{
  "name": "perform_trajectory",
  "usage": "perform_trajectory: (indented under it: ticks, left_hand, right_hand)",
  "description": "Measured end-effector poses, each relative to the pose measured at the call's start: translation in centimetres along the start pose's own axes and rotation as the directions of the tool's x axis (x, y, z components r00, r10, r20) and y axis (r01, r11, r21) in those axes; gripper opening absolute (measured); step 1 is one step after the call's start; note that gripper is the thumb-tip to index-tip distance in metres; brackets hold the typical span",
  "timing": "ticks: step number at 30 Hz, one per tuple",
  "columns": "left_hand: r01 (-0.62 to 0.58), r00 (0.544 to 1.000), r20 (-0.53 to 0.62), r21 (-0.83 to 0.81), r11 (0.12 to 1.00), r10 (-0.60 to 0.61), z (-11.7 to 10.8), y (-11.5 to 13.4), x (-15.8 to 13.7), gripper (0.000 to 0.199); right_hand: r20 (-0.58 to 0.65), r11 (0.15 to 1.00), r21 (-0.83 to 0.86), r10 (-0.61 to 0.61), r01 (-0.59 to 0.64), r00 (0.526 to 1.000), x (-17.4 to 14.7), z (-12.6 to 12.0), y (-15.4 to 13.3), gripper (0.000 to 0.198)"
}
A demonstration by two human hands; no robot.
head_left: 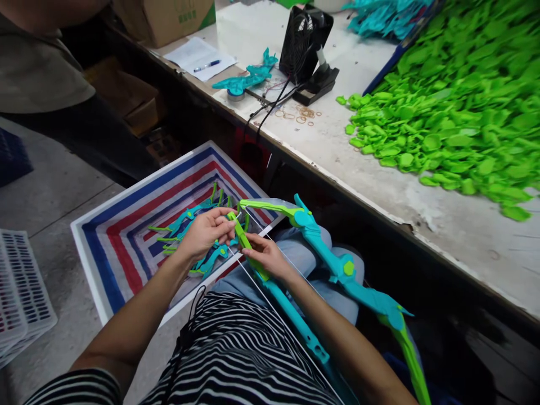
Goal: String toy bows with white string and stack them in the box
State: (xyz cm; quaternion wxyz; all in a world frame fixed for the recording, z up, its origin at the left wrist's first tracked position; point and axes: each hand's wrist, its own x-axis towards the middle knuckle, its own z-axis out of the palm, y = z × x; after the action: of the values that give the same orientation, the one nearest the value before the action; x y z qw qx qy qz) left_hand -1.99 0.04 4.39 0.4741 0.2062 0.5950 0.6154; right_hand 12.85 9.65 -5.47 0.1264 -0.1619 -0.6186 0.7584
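A large toy bow (320, 247) in teal and lime green lies across my lap, with a teal bar (291, 306) running alongside my right forearm. Thin white string (270, 291) stretches along the bar. My left hand (208, 230) is closed in a pinch at the bar's green end piece (240, 232), where the string meets it; the fingertips partly hide what they grip. Just behind, my right hand (270, 257) wraps round the green part of the bar. Several smaller teal and green bow pieces (189, 215) lie in the striped, white-rimmed bin (122, 253) beyond my left hand.
A heap of green plastic parts (455, 129) covers the right of the worktable (337, 138). A small black fan (304, 42), rubber bands (306, 114), teal parts (248, 76) and paper (198, 56) lie there. Another person (42, 73) stands at left, near a white basket (25, 292).
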Motion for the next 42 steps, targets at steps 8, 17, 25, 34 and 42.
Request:
perform_trajectory:
  ticks: [8,17,25,34,42]
  left_hand:
    - [0.001,1.0,0.016,-0.009,1.0,-0.001,-0.2,0.3,-0.2,0.046]
    - [-0.004,0.999,0.05,0.197,0.98,-0.006,-0.5,0.6,-0.2,0.039]
    - [-0.405,0.872,0.06,0.646,0.647,0.486,1.6,0.3,0.0,0.014]
    - [-0.043,0.997,-0.051,0.108,0.993,0.049,0.7,1.8,1.1,0.024]
    - [-0.17,0.929,-0.228,0.436,0.884,0.291,1.2,3.9,-0.9,0.012]
  right_hand:
    - [0.008,0.624,-0.644,-0.573,0.442,0.82,2.5,0.4,-7.4,0.025]
    - [0.188,0.398,-0.729,-0.666,0.557,0.722,4.6,0.4,-8.8,0.016]
    - [-0.371,0.505,-0.834,-0.81,0.22,0.454,6.5,-4.8,-11.3,0.017]
    - [-0.033,0.376,-0.766,-0.833,0.522,0.552,1.9,3.8,-8.4,0.011]
    - [-0.112,0.525,-0.685,-0.761,0.504,0.639,3.1,4.5,-7.2,0.009]
